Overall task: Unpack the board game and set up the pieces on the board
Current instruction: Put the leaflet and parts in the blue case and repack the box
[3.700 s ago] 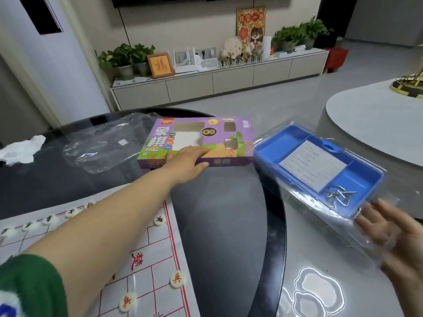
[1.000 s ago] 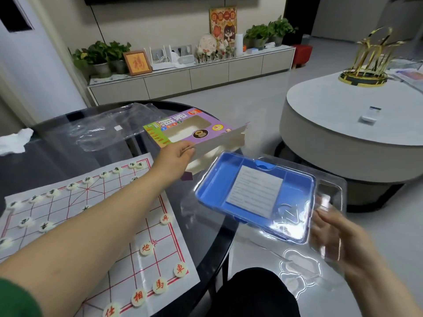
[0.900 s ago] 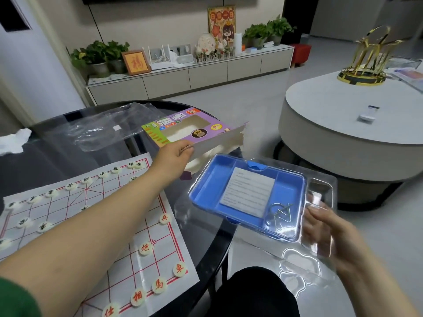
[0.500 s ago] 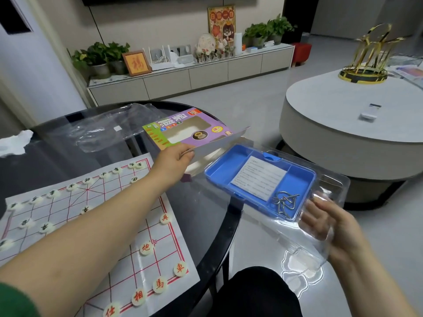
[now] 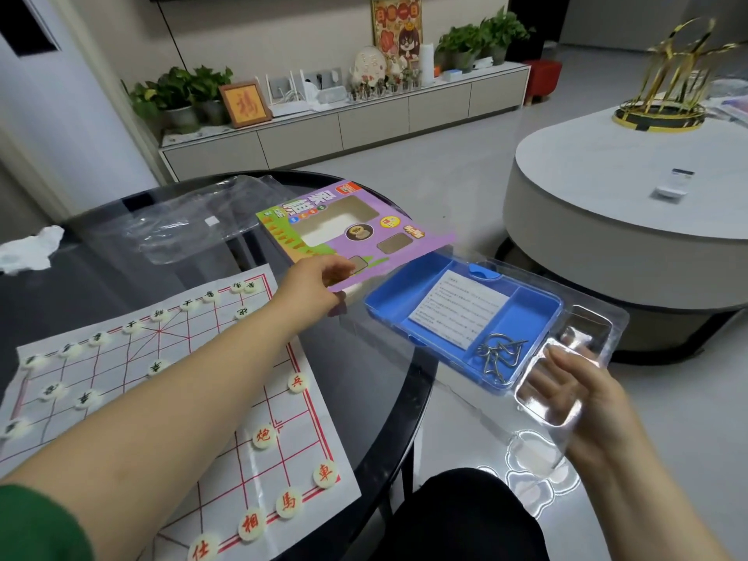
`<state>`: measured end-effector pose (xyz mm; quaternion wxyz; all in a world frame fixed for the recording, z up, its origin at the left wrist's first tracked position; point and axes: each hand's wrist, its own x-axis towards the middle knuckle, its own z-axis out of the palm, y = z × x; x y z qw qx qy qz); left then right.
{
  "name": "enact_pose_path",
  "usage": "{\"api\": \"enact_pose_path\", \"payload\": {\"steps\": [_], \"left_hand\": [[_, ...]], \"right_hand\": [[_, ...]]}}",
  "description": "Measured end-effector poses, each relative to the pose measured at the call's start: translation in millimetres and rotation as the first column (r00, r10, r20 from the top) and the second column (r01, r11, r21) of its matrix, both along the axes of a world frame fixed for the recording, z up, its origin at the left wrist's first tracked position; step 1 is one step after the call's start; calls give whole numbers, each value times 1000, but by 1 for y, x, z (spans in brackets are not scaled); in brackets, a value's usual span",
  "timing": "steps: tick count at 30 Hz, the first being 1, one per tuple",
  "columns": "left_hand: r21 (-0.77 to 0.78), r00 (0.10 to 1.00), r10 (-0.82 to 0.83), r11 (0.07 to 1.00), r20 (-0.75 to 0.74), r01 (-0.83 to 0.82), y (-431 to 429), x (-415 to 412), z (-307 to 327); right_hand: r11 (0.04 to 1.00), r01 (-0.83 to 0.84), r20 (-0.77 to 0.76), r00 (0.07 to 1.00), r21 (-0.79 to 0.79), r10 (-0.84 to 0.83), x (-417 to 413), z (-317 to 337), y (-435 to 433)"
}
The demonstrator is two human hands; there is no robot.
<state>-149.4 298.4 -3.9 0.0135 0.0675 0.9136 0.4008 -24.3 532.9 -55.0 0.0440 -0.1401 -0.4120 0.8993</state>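
Head view: we hold two things at once, both off the right side of the board.
Left hand: pinches the near edge of the purple box, lifted and tilted just past the board's far right corner.
Right hand: grips the near end of the clear shell, fingers underneath and visible through the plastic. It is held in the air, right of the board and beyond the rim of the glass table.
Why: the far corner of the blue tray meets the box's open side, so we judge the tray is going in or coming out. We cannot tell which.
Blue tray: seated in the clear shell. The wide bay holds a printed leaflet; the narrow bay holds a wire puzzle.
Shell pockets: the two by our right hand look empty.
Box: contents not visible.
Board: flat on the table, round pieces on line crossings at both ends; setup looks mostly done.
Rest: plastic bag beyond the board's far edge, crumpled tissue off its far left corner.
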Motion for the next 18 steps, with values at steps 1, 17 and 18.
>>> {"api": "enact_pose_path", "payload": {"steps": [1, 17, 18], "left_hand": [[-43, 1000, -18, 999, 7, 18, -1, -2, 2], [-67, 998, -64, 996, 0, 64, -14, -6, 3], [-29, 999, -47, 998, -11, 46, -13, -5, 3]], "right_hand": [[1000, 1, 5, 1000, -5, -1, 0, 0, 0], [985, 149, 1, 989, -88, -150, -8, 5, -33], [983, 159, 2, 987, -94, -159, -9, 8, -35]]}}
